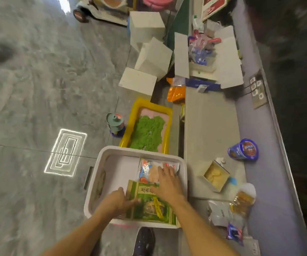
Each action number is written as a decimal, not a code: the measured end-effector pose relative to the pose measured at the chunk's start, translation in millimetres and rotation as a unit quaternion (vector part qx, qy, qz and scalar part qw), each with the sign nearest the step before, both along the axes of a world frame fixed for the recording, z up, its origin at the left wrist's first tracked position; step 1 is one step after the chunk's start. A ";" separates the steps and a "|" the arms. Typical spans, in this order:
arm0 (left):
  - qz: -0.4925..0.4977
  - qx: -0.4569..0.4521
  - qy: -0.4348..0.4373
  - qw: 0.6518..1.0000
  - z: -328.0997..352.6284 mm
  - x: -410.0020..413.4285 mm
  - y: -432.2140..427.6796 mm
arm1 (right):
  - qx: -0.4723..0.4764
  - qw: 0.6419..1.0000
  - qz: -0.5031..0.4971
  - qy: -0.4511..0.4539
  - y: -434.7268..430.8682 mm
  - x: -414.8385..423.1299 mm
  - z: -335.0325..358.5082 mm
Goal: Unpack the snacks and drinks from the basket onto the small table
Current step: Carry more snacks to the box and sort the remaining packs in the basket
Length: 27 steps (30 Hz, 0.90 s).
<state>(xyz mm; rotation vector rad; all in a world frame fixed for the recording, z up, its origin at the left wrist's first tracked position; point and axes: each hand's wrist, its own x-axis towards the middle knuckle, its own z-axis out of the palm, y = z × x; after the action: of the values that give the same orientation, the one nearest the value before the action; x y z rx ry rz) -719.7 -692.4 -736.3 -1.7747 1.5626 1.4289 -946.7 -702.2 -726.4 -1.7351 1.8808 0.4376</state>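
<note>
A white basket (pixel 101 157) sits on the floor in front of me. Inside lie a green snack packet (pixel 149 207) and, beyond it, a clear packet with pale biscuits (pixel 149 171). My left hand (pixel 120 201) grips the green packet's left edge, thumb on top. My right hand (pixel 167 182) lies flat, fingers spread, across the top of the green packet and onto the clear packet. The grey small table (pixel 209 122) stands to the right. On it are a blue cup snack (pixel 243 149) and an open box of yellow crisps (pixel 216 175).
A yellow tray of green sand (pixel 147 130) lies just past the basket, with a teal toy (pixel 114 123) beside it. White boxes (pixel 149 52) crowd the far floor. A clear bottle (pixel 243 200) and a silver pouch (pixel 221 213) lie right of the basket. My shoe (pixel 143 241) is below.
</note>
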 end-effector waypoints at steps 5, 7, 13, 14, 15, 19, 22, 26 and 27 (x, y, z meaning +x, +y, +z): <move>0.136 0.015 0.066 0.988 -54.6 -14.1 13.1 | -0.038 0.999 0.034 0.019 -18.9 -10.5 -58.0; 0.186 0.032 0.111 0.976 -66.6 -13.8 15.7 | -0.031 0.999 0.023 0.020 -23.0 -12.4 -67.9; 0.325 0.122 0.240 0.907 -53.5 -9.1 20.6 | -0.073 0.997 0.025 0.005 -20.9 -9.3 -63.3; 0.338 0.128 0.249 0.899 -47.3 -8.2 19.6 | -0.093 0.995 0.026 -0.004 -18.8 -9.8 -57.1; 0.345 0.129 0.255 0.894 -38.8 -7.6 17.1 | -0.116 0.993 0.021 -0.018 -16.7 -10.6 -48.8; 0.298 0.071 0.246 0.920 18.6 -2.0 0.5 | -0.196 0.977 -0.025 -0.076 -12.7 -13.8 8.0; 0.233 0.026 0.239 0.942 76.3 6.4 -21.8 | -0.249 0.956 -0.098 -0.117 -16.1 -14.5 66.2; 0.127 -0.051 0.252 0.958 165.1 6.6 -62.6 | -0.336 0.905 -0.217 -0.148 -20.4 -19.9 157.4; 0.098 -0.080 0.251 0.960 189.2 6.9 -73.9 | -0.356 0.891 -0.240 -0.150 -21.2 -22.5 181.2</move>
<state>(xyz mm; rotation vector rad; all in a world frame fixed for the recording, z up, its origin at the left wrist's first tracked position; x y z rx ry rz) -712.8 -766.3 -547.1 -1.7885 1.8243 2.0240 -969.2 -723.4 -545.2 -1.5091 2.2733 -0.7598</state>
